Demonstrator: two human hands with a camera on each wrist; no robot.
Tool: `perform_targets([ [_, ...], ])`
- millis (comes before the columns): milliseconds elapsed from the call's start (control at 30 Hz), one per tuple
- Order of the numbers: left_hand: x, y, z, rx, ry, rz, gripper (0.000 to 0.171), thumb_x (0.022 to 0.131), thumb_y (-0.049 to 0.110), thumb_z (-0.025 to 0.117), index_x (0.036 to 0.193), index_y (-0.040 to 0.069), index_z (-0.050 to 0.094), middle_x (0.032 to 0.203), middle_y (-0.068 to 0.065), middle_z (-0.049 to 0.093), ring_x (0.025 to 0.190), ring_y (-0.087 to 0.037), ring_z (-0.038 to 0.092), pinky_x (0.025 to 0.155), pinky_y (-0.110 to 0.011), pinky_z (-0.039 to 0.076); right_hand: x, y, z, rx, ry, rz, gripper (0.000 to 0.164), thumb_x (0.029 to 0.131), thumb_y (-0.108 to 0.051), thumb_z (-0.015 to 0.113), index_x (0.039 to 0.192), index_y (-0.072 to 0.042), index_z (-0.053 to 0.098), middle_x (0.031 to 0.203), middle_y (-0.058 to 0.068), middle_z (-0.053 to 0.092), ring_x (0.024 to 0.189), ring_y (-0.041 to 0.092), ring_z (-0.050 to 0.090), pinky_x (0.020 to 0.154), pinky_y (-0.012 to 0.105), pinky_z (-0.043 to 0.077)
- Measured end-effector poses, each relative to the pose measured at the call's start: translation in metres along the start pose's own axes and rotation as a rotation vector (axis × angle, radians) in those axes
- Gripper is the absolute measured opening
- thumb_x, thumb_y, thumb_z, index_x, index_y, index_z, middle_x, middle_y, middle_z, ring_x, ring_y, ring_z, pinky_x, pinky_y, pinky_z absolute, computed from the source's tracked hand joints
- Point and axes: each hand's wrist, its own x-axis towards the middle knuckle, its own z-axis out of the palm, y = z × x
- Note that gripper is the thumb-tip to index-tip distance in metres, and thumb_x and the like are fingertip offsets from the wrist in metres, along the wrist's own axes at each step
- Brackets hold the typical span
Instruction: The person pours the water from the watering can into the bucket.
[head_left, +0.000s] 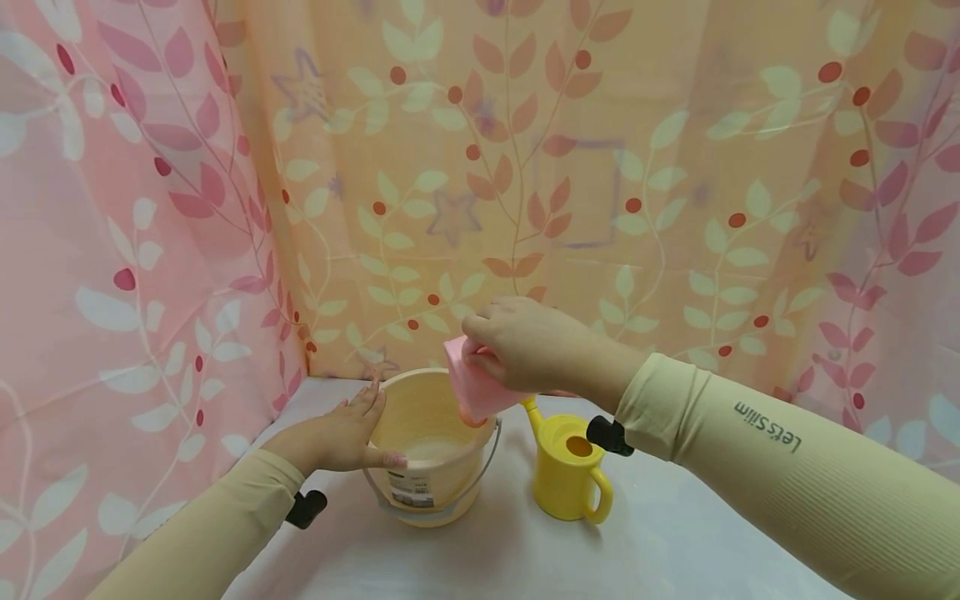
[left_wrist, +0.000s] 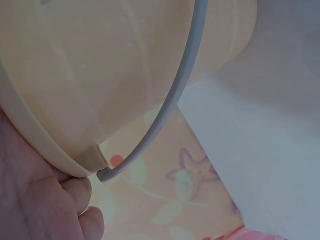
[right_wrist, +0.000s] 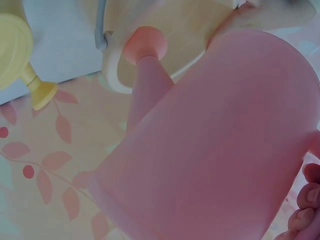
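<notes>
My right hand (head_left: 521, 346) grips the handle of a pink watering can (head_left: 483, 387), tilted over the right side of a cream bucket (head_left: 427, 454). In the right wrist view, the can's body (right_wrist: 215, 135) fills the middle, and its round spout head (right_wrist: 146, 44) sits at the bucket's rim; curled fingers (right_wrist: 309, 195) show at the handle side. My left hand (head_left: 345, 433) rests on the bucket's left rim, fingers extended and thumb along the front. The left wrist view shows that palm (left_wrist: 30, 195) against the rim, beside the grey bail handle (left_wrist: 172, 100). The can's inside is hidden.
A yellow watering can (head_left: 566, 471) stands upright on the white tabletop (head_left: 660, 542), right of the bucket, its spout toward the back. Patterned curtains (head_left: 525, 167) hang behind and along both sides. The bucket's bail hangs down in front, below a printed label (head_left: 411, 489).
</notes>
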Motion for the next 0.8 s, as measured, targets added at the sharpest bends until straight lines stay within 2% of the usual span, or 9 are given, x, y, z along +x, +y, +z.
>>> perform_targets([
  [167, 0.001, 0.000, 0.000, -0.003, 0.002, -0.001, 0.117, 0.071, 0.074, 0.050, 0.140, -0.012, 0.013, 0.149, -0.026, -0.003, 0.137, -0.039, 0.005, 0.106, -0.056, 0.014, -0.003, 0.002, 0.003, 0.025, 0.024, 0.036, 0.007, 0.087, -0.022, 0.059, 0.093, -0.018, 0.060, 0.089, -0.005, 0.060, 0.083, 0.014, 0.051, 0.074, 0.026, 0.044],
  [367, 0.001, -0.002, 0.001, -0.009, 0.008, 0.004, 0.118, 0.071, 0.074, 0.051, 0.141, -0.013, 0.012, 0.149, -0.026, -0.002, 0.137, -0.039, 0.005, 0.106, -0.056, 0.014, -0.011, 0.009, 0.014, 0.087, 0.132, 0.081, 0.004, 0.087, -0.019, 0.059, 0.088, -0.015, 0.058, 0.084, -0.004, 0.058, 0.081, 0.014, 0.051, 0.075, 0.027, 0.044],
  [600, 0.002, -0.004, 0.002, 0.000, 0.015, 0.016, 0.117, 0.072, 0.074, 0.051, 0.140, -0.013, 0.013, 0.148, -0.028, 0.001, 0.137, -0.039, 0.004, 0.106, -0.056, 0.014, -0.019, 0.020, 0.026, 0.181, 0.218, 0.127, 0.016, 0.086, -0.022, 0.064, 0.079, -0.013, 0.053, 0.074, -0.003, 0.056, 0.073, 0.018, 0.050, 0.066, 0.029, 0.041],
  [800, 0.002, -0.004, 0.002, 0.006, 0.010, 0.015, 0.117, 0.072, 0.074, 0.049, 0.140, -0.013, 0.013, 0.148, -0.029, 0.003, 0.137, -0.039, 0.005, 0.106, -0.056, 0.014, -0.026, 0.030, 0.036, 0.327, 0.282, 0.202, 0.020, 0.085, -0.021, 0.065, 0.074, -0.012, 0.052, 0.062, -0.002, 0.047, 0.063, 0.016, 0.044, 0.057, 0.028, 0.038],
])
